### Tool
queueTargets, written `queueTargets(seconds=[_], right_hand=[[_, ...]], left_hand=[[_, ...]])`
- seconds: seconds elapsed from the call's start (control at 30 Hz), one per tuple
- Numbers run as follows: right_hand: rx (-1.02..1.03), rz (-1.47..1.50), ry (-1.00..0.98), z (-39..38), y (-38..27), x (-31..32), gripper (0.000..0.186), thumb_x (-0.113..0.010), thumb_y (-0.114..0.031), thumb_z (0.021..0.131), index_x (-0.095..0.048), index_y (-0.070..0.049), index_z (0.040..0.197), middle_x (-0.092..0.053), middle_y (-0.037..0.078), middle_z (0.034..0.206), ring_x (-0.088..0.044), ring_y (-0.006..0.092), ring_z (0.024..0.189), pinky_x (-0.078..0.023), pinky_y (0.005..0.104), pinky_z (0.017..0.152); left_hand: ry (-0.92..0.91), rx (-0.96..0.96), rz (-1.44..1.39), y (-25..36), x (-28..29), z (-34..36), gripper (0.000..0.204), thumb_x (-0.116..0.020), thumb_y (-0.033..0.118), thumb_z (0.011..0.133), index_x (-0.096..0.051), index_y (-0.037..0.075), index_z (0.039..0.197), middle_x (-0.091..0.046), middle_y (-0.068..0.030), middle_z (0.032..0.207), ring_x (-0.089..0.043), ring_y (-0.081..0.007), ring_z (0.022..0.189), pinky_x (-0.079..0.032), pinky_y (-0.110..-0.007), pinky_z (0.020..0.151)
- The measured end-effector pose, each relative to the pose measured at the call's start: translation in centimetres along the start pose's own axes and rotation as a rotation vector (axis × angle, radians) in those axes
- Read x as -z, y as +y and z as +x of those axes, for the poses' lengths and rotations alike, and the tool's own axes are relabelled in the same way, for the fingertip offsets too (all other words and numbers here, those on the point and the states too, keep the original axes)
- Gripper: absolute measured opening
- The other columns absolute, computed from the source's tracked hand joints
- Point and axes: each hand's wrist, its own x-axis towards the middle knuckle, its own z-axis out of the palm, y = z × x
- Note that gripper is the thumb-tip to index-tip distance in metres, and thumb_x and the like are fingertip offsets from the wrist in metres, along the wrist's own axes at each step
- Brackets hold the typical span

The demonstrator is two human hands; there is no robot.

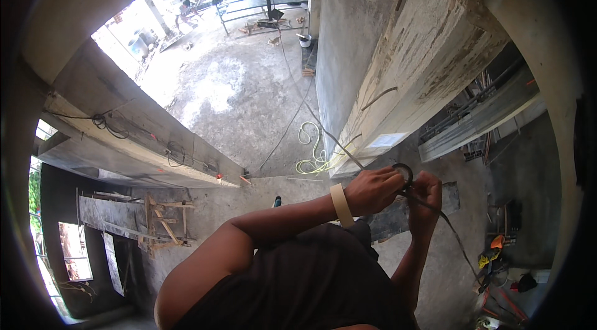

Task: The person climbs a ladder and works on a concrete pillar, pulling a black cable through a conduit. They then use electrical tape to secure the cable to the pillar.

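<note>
My left hand [373, 190] is closed around a dark roll of tape [407, 171] and a thin grey-black cable [461, 247], at the lower middle of the view. My right hand [426, 196] is just to the right, its fingers curled on the cable beside the roll. The cable runs from my hands up across the concrete floor and down to the lower right. A wide beige band, like a tape roll [341, 204], circles my left wrist. The exact grip of my fingertips on the small roll is partly hidden.
Concrete walls [348, 50] stand either side of an opening. Pale yellow hose [314, 165] lies coiled on the floor. A white bucket [304, 41], railings and a person [186, 13] are farther off. Wooden frames [165, 221] stand lower left, tools [497, 243] lower right.
</note>
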Motion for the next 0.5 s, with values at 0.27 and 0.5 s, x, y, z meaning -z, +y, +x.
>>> queueTargets(seconds=[0.27, 0.5], right_hand=[[-0.14, 0.292, -0.117, 1.3, -0.7, 0.2, 0.043, -0.067, -0.005, 0.093, -0.046, -0.003, 0.13, -0.057, 0.002, 0.097, -0.055, 0.0092, 0.089, -0.047, 0.0251, 0.082], [0.023, 0.215, 0.034, 0.1, -0.7, -2.0, 0.026, -0.064, -0.012, 0.096, -0.048, -0.004, 0.115, -0.049, 0.002, 0.099, -0.049, 0.0109, 0.091, -0.044, 0.0269, 0.087]], left_hand=[[0.013, -0.039, 0.016, 0.3, 0.0, -0.1, 0.019, -0.067, 0.004, 0.081, -0.051, 0.004, 0.091, -0.058, -0.0117, 0.086, -0.062, -0.0331, 0.086, -0.052, -0.045, 0.064], [0.053, 0.187, -0.035, 0.8, 0.6, 0.8, 0.023, -0.07, 0.008, 0.081, -0.054, 0.007, 0.099, -0.061, -0.0128, 0.089, -0.065, -0.036, 0.082, -0.053, -0.045, 0.07]])
